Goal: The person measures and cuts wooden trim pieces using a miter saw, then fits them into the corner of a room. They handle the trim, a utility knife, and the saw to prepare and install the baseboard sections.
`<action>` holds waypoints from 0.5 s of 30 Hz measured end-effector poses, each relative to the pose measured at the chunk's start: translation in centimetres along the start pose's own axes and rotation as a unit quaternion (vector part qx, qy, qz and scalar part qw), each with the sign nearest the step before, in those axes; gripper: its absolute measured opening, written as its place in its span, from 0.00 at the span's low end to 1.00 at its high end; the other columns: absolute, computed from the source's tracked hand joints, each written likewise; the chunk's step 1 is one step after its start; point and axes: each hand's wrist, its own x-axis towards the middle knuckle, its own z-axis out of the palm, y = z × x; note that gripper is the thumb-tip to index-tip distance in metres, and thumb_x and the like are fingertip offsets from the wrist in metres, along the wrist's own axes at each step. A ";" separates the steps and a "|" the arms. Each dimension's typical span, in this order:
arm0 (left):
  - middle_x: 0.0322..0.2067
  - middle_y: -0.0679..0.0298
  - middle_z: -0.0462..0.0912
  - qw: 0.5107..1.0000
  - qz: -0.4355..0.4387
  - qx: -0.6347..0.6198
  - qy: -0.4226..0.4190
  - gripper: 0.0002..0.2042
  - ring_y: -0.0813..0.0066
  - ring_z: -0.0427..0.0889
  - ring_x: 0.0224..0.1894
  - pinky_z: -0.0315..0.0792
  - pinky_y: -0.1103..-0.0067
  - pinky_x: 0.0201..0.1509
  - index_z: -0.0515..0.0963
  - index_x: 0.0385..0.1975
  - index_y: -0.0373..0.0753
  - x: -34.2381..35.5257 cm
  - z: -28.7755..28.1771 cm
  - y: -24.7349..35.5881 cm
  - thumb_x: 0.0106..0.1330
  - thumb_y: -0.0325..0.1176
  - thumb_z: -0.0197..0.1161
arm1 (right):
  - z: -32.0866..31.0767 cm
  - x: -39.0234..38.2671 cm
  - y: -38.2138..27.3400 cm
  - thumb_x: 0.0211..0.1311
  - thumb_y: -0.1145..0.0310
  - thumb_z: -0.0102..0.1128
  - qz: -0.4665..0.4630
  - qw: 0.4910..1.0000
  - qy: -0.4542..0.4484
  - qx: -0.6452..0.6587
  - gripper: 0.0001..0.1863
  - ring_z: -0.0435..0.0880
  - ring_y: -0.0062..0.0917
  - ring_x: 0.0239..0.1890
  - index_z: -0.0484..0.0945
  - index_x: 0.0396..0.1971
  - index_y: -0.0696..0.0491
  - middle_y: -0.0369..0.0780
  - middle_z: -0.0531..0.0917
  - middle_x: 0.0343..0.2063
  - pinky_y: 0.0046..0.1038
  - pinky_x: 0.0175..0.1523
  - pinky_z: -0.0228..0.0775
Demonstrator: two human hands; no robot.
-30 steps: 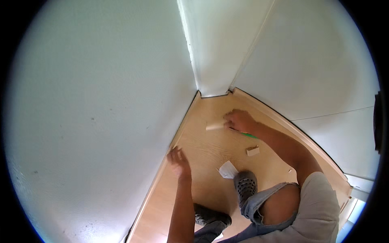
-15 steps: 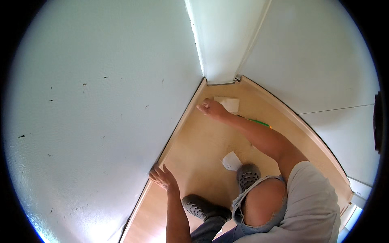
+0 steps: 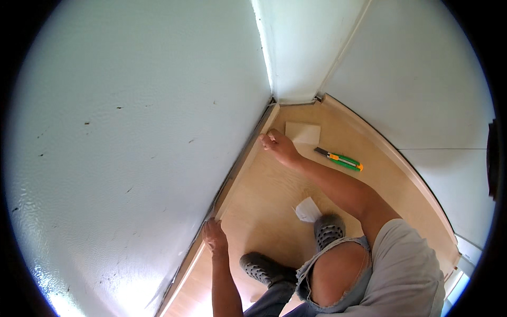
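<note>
You have both bare hands at a long, pale wood-coloured skirting strip point(image 3: 235, 184), which lies low along the glossy pale wall point(image 3: 132, 158) on your left, with a dark gap showing between the two. Your left hand point(image 3: 215, 238) is at the nearer stretch, fingers bent and pressed together, apparently pinching the upper edge. Your right hand point(image 3: 281, 149) is farther along, near the corner; its fingers are curled in and seem to pinch the edge there, though the exact contact is hard to make out.

The step in hand looks like adjusting how this strip sits against the wall. The next move, as I judge it, calls for you to guide both grips evenly, so the thin length doesn't bend or twist. On the floor to your right, mind the green-and-yellow utility knife point(image 3: 340, 159), its dark blade pointing toward the flat beige rectangular piece point(image 3: 303, 133).
</note>
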 end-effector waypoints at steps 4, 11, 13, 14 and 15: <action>0.44 0.50 0.83 0.993 -0.051 0.045 -0.093 0.12 0.47 0.80 0.48 0.76 0.60 0.50 0.78 0.45 0.38 -0.1 -2.4 -1.3 0.70 0.39 0.61 | 1.1 -0.9 -2.5 0.72 0.43 0.53 0.002 0.996 0.016 -0.086 0.30 0.84 0.42 0.38 0.75 0.35 0.60 0.50 0.83 0.32 0.39 0.44 0.74; 0.35 0.44 0.83 0.972 -0.138 0.128 -0.143 0.16 0.41 0.83 0.39 0.76 0.52 0.42 0.77 0.40 0.37 -4.0 -4.5 -8.9 0.68 0.46 0.64 | 1.3 -0.4 -4.7 0.73 0.45 0.51 0.009 0.995 0.013 -0.096 0.29 0.83 0.46 0.43 0.76 0.36 0.62 0.54 0.83 0.36 0.43 0.48 0.73; 0.35 0.45 0.83 0.970 -0.145 0.134 -0.140 0.16 0.42 0.83 0.39 0.76 0.53 0.41 0.76 0.39 0.37 -4.3 -3.6 -8.7 0.67 0.45 0.65 | 1.1 0.1 -4.9 0.73 0.45 0.51 0.023 0.994 -0.009 -0.107 0.29 0.83 0.47 0.44 0.76 0.38 0.62 0.53 0.83 0.38 0.43 0.50 0.73; 0.34 0.45 0.83 0.979 -0.061 0.181 -0.076 0.14 0.44 0.83 0.37 0.76 0.55 0.38 0.76 0.37 0.37 -3.6 -2.7 -7.1 0.64 0.40 0.68 | 0.6 1.4 -4.3 0.73 0.45 0.51 0.015 0.997 -0.005 -0.078 0.29 0.83 0.46 0.43 0.76 0.38 0.63 0.53 0.83 0.38 0.43 0.49 0.73; 0.34 0.46 0.83 0.990 -0.017 0.139 -0.027 0.12 0.45 0.83 0.37 0.76 0.56 0.36 0.76 0.36 0.36 -2.4 -2.5 -5.3 0.62 0.36 0.70 | -0.1 3.2 -3.3 0.74 0.46 0.51 0.009 0.999 -0.002 -0.049 0.29 0.84 0.45 0.43 0.76 0.38 0.63 0.53 0.83 0.38 0.43 0.49 0.73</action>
